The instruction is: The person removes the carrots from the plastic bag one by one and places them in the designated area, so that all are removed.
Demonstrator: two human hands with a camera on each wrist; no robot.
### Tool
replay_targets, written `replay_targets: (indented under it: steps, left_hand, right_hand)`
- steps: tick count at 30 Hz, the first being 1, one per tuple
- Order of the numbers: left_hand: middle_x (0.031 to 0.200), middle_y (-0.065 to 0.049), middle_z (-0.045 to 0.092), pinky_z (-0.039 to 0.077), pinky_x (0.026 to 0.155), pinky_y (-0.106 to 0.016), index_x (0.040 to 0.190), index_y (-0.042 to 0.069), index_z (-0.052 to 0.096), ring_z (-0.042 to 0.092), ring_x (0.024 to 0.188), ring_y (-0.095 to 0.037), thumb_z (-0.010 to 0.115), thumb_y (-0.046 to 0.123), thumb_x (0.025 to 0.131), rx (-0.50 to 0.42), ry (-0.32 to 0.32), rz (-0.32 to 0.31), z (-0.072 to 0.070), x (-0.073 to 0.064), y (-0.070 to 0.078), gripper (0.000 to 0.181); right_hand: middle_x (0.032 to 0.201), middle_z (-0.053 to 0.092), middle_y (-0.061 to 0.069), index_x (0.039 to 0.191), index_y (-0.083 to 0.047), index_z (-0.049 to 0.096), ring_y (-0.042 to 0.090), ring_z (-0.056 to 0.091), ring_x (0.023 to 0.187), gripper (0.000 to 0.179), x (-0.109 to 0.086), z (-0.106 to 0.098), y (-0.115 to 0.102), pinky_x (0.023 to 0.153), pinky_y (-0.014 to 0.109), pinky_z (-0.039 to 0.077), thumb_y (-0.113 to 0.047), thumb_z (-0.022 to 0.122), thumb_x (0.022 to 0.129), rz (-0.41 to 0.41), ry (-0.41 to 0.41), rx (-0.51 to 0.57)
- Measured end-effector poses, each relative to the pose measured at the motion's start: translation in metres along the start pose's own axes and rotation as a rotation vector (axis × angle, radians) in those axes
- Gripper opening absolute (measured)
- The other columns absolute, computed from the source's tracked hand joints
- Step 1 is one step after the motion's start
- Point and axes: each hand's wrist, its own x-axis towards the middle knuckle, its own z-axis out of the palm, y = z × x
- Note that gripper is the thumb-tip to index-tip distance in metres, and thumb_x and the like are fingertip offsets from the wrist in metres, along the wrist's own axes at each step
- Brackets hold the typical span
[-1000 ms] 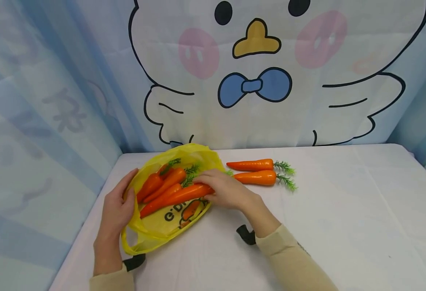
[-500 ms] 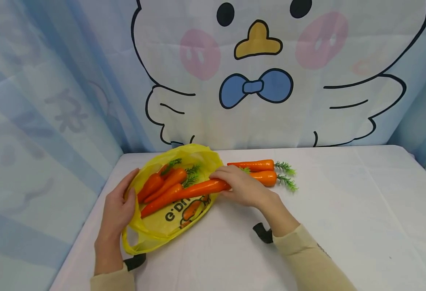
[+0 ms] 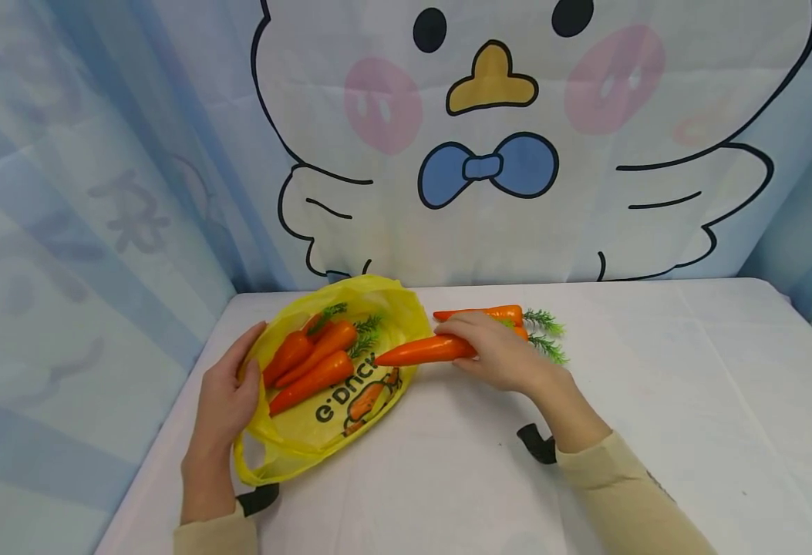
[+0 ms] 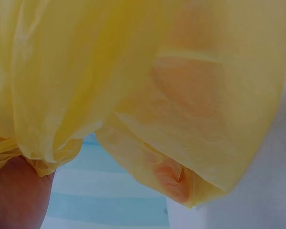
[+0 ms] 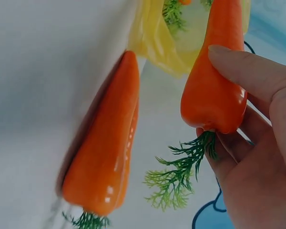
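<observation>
My right hand (image 3: 499, 351) holds an orange toy carrot (image 3: 419, 351) by its thick end, its tip pointing left over the bag's rim. The right wrist view shows thumb and fingers round this carrot, its green leaves (image 5: 178, 167) hanging free. At the left, my left hand (image 3: 228, 393) grips the edge of a yellow plastic bag (image 3: 406, 304), holding its mouth spread. Several carrots (image 3: 315, 381) lie inside the bag, leaves to the right. In the left wrist view the bag (image 4: 219, 143) covers most of that hand.
Two more carrots lie side by side on the white table (image 3: 655, 401), behind my right hand: the rear carrot (image 3: 503, 311) and a front one mostly hidden, its leaves (image 3: 550, 350) showing. A printed curtain (image 3: 489, 239) hangs behind the table's back edge.
My right hand has drawn the carrot rightward, from among the others in the bag to its right rim. My left hand has kept its place on the bag.
</observation>
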Motion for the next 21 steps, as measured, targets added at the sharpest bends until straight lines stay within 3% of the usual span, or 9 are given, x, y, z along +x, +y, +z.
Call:
replay_targets:
  steps: [8, 21]
  left_hand:
    - [0.154, -0.010, 0.045, 0.033, 0.113, -0.054, 0.154, 0.013, 0.044, 0.039, 0.142, -0.032, 0.040, 0.004, 0.105, 0.006, 0.006, 0.030, 0.001, -0.001, -0.002, 0.051]
    - [0.155, -0.010, 0.044, 0.033, 0.113, -0.054, 0.155, 0.015, 0.043, 0.038, 0.142, -0.032, 0.040, 0.005, 0.105, 0.011, 0.009, 0.020, 0.002, 0.000, -0.002, 0.051]
  right_hand:
    - [0.131, 0.063, 0.004, 0.130, -0.012, 0.067, 0.028, 0.055, 0.117, 0.043, -0.014, -0.004, 0.013, 0.099, 0.047, 0.048, -0.009, 0.077, 0.088, 0.098, 0.020, 0.000]
    - [0.123, 0.064, 0.005, 0.125, -0.010, 0.068, 0.030, 0.054, 0.112, 0.040, -0.032, -0.005, 0.034, 0.098, 0.048, 0.048, -0.013, 0.081, 0.087, 0.152, 0.025, -0.055]
